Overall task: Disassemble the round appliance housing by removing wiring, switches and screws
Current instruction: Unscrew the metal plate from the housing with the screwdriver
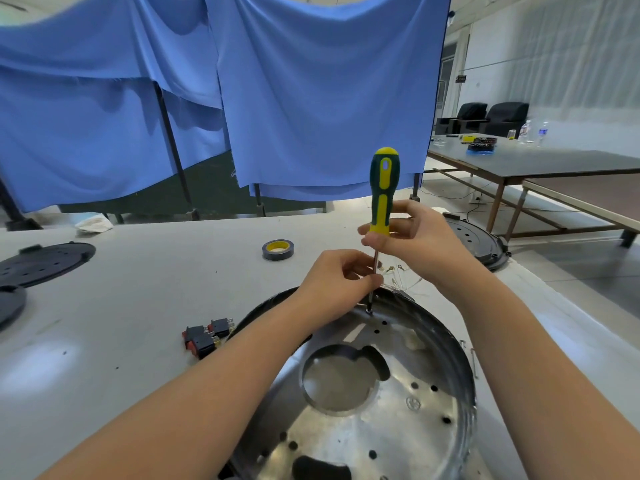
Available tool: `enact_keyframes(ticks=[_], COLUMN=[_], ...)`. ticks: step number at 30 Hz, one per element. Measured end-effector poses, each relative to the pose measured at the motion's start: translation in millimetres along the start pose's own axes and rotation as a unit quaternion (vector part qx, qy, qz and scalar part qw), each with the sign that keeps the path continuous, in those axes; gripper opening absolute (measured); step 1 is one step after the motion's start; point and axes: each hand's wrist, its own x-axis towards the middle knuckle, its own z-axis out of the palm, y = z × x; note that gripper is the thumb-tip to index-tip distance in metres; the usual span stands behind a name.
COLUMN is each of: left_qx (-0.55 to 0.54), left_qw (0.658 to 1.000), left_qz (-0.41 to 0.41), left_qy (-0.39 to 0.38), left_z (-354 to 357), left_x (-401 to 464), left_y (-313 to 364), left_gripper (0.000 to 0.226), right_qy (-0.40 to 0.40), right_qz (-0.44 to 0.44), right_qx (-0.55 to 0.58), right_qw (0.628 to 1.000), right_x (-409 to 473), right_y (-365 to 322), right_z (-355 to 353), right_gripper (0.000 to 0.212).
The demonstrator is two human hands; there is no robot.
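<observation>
Fingers [372, 242] around upright screwdriver [383, 188]

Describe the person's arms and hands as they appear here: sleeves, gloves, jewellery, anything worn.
Both forearms are bare up to the frame's lower edge, with no sleeve in view. The left hand and right hand wear no gloves. No watch, bracelet or ring shows on the wrists or fingers. No markings or tape are visible.

the housing [398, 393] lies on the table [138, 289] at its near edge, switches [206, 336] just left of it, a tape roll [278, 249] behind, wires [398, 275] behind its far rim.
</observation>
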Motion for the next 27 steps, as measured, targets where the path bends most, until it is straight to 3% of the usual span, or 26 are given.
enact_keyframes(ticks=[5,9,13,16,18,20,22,27], left_qx=[-0.043,-0.014,0.011,0.016,0.008,-0.003,0.001,0.016], left_qw=[0.999,1.000,1.000,1.000,1.000,1.000,1.000,1.000], left_qz=[-0.025,-0.016,-0.014,-0.010,-0.017,-0.021,-0.017,-0.003], left_qy=[-0.018,0.012,0.022,0.005,-0.008,-0.005,0.006,0.021], left_z=[-0.3,-0.3,1.6,0.0,1.1,1.7,1.5,2.0], left_x=[-0.5,0.1,0.3,-0.3,-0.6,-1.0,-0.2,-0.4], left_y=[1.1,2.8,2.5,0.4,0.0,1.3,1.9,1.8], left_gripper=[0.011,0.011,0.016,0.013,0.020,0.013,0.006,0.015], right_qy=[-0.055,-0.015,0.061,0.018,-0.016,-0.029,-0.019,0.027], right_qz=[0.022,-0.029,-0.053,-0.039,-0.024,-0.013,-0.016,-0.053], right_qx=[0.035,-0.060,-0.058,-0.042,-0.023,-0.008,-0.030,-0.117], right_qw=[0.998,0.998,0.995,0.998,0.999,0.999,0.999,0.991], right_x=[1.3,0.8,1.0,1.2,1.6,2.1,0.9,-2.1], right_y=[0.1,-0.4,1.6,-0.9,-2.7,-4.0,-3.9,-1.2], right_z=[1.7,5.1,7.4,6.7,6.0,6.4,7.4,6.9], right_gripper=[0.022,0.016,0.026,0.020,0.023,0.028,0.027,0.031])
